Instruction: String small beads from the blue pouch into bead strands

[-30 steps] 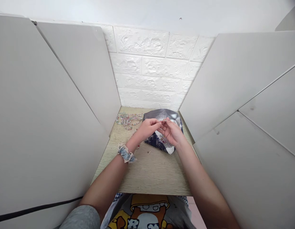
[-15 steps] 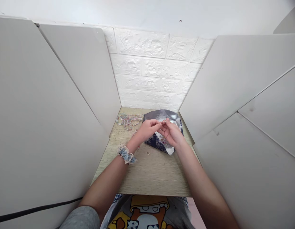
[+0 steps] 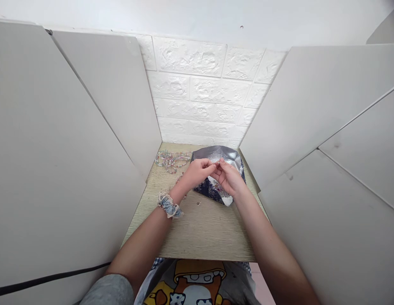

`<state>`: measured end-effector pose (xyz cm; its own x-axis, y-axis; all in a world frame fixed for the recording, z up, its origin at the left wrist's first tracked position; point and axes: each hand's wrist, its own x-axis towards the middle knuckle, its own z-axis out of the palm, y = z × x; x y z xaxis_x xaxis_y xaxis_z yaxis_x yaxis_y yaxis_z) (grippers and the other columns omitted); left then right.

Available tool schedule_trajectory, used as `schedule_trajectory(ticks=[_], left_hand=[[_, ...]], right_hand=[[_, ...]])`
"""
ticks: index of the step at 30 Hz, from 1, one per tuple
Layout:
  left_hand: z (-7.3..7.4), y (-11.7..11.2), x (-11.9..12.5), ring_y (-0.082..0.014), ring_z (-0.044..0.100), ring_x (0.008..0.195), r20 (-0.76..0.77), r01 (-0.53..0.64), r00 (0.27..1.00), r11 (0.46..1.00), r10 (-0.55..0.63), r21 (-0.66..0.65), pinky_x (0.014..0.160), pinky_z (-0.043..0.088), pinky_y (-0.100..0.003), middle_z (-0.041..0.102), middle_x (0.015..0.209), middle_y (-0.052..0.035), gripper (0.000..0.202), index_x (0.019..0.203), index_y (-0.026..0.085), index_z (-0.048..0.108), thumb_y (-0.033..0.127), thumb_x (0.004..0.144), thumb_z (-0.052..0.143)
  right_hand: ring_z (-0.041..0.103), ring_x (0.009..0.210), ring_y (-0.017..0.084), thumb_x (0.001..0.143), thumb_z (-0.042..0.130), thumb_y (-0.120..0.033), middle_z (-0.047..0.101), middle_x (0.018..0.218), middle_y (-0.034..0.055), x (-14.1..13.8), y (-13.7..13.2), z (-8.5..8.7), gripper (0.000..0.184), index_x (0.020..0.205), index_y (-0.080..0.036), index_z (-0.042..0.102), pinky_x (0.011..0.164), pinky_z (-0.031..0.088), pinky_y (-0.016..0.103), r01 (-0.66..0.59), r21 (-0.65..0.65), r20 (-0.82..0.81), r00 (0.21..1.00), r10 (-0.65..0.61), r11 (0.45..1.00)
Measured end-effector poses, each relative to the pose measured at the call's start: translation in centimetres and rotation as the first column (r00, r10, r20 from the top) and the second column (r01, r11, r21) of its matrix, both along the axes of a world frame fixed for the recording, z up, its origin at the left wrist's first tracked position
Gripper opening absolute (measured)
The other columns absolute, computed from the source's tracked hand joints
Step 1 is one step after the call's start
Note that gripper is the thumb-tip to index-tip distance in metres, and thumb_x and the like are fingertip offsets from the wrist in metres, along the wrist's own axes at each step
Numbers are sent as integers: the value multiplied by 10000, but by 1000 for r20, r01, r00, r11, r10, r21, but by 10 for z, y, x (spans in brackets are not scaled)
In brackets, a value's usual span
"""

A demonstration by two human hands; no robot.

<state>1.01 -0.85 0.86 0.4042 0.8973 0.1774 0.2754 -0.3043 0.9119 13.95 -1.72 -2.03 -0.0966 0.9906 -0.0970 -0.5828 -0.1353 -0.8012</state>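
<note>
My left hand (image 3: 197, 171) and my right hand (image 3: 229, 178) meet fingertip to fingertip above a shiny silver and dark blue foil bag (image 3: 216, 154) on the wooden tabletop (image 3: 199, 228). Both hands are pinched on something tiny between them that I cannot make out. A blue scrunchie (image 3: 168, 205) is on my left wrist. Strings of pale coloured beads (image 3: 171, 160) lie on the table to the left of the bag, apart from my hands.
White panels wall in the table on the left (image 3: 72, 161) and right (image 3: 311, 140). A white brick-pattern wall (image 3: 199, 93) closes the back. A small loose piece (image 3: 198, 203) lies on the wood near the bag. A black cable (image 3: 50, 277) runs at lower left.
</note>
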Motion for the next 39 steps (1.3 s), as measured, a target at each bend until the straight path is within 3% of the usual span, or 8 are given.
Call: schedule_trajectory(ticks=[39], left_hand=[[-3, 3, 1, -69, 350, 516, 14, -30, 999, 1000, 30, -4, 483, 262, -207, 407, 529, 38, 271, 552, 138, 465, 368, 696, 450]], right_hand=[[604, 631, 95, 675, 626, -319, 604, 608, -20, -3, -3, 4, 181, 641, -155, 559, 686, 508, 238, 13, 19, -7, 1000, -13, 1000]])
